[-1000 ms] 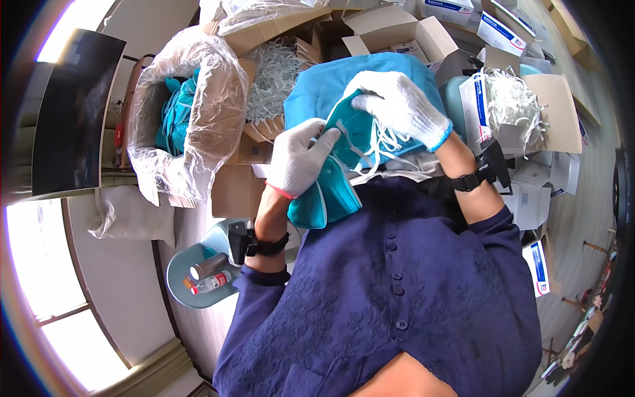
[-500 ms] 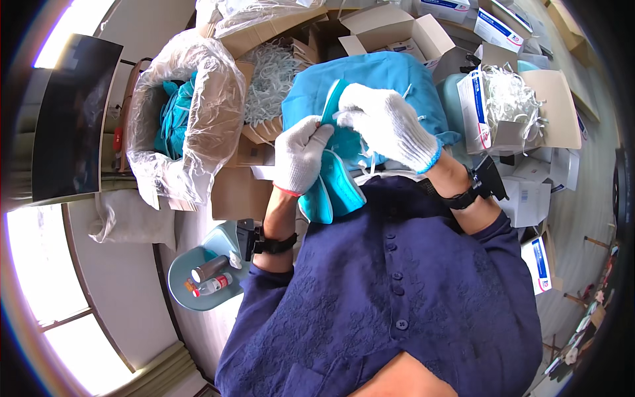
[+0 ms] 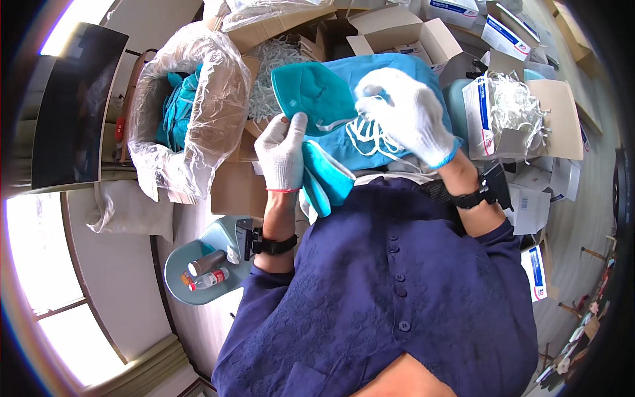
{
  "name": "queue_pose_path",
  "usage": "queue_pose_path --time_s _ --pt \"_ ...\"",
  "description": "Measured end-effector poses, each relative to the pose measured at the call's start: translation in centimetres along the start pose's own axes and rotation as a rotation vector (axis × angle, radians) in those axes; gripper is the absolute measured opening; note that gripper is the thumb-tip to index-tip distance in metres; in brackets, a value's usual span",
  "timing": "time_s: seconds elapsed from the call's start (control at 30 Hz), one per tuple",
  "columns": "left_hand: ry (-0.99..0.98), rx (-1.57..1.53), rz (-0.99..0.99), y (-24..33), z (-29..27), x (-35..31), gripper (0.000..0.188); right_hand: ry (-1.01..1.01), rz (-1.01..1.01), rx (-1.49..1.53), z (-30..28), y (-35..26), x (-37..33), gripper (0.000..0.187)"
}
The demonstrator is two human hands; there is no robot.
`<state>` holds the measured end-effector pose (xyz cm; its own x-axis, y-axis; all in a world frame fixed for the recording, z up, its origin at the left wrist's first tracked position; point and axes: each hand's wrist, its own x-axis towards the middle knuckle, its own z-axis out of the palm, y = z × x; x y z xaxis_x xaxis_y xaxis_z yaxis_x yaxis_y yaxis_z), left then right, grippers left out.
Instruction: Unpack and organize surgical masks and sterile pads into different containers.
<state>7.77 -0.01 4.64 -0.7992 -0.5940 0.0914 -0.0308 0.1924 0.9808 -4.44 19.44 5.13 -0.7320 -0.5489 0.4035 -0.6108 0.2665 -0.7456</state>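
Observation:
My left hand [image 3: 283,149], in a white knit glove, pinches the lower edge of a teal cloth mask [image 3: 314,98] with its thumb and fingers. The mask is spread out, showing a small round mark. My right hand [image 3: 407,116], gloved the same way, has its fingers curled beside the mask on white elastic straps [image 3: 377,135], which hang beneath it over a blue cloth [image 3: 417,73]. One strap end lies along the mask's lower right edge. Below my left hand, more teal cloth pieces [image 3: 324,175] hang folded at my waist.
At left stands a plastic-lined box [image 3: 225,86] of teal pieces; behind it a carton holds white straps [image 3: 268,69]. An open carton [image 3: 423,40] is at the back. At right another box [image 3: 479,112] is full of white straps. A blue-green stool [image 3: 182,278] holds bottles.
The teal mask has turned from edge-on to spread out in my left hand. My right hand has shifted right, away from it, and a bunch of white straps now shows under it.

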Motion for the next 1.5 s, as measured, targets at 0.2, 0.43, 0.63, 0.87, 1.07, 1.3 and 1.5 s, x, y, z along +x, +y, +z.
queue_pose_path --time_s 0.2,0.43,0.63,0.87,1.07,1.3,1.5 --pt "-0.023 -0.035 -0.08 0.1 1.5 -0.5 0.014 -0.003 -0.23 -0.209 3.4 -1.9 -0.9 0.021" --pt "0.183 -0.031 -0.043 -3.0 0.0 2.2 0.018 -0.02 0.131 0.933 1.5 -2.2 -2.5 0.02" --pt "0.098 -0.143 -0.161 -4.7 -4.2 2.9 0.011 0.021 0.076 0.226 -3.6 1.1 0.1 0.013" --pt "-0.244 0.022 -0.054 -1.5 -1.9 1.4 0.017 -0.191 0.25 0.068 -1.8 1.6 -0.6 0.061" --pt "-0.044 -0.44 -0.244 -3.7 0.5 3.4 0.036 -0.162 -0.021 0.388 2.5 -1.5 -0.7 0.015" --pt "0.272 -0.857 -0.479 -7.2 2.1 5.2 0.05 -0.212 -0.299 0.076 4.2 -4.3 -1.8 0.053" --pt "0.07 -0.942 -0.58 -7.4 3.1 3.6 0.05 -0.092 0.041 -0.111 4.8 -2.6 -1.3 0.032"
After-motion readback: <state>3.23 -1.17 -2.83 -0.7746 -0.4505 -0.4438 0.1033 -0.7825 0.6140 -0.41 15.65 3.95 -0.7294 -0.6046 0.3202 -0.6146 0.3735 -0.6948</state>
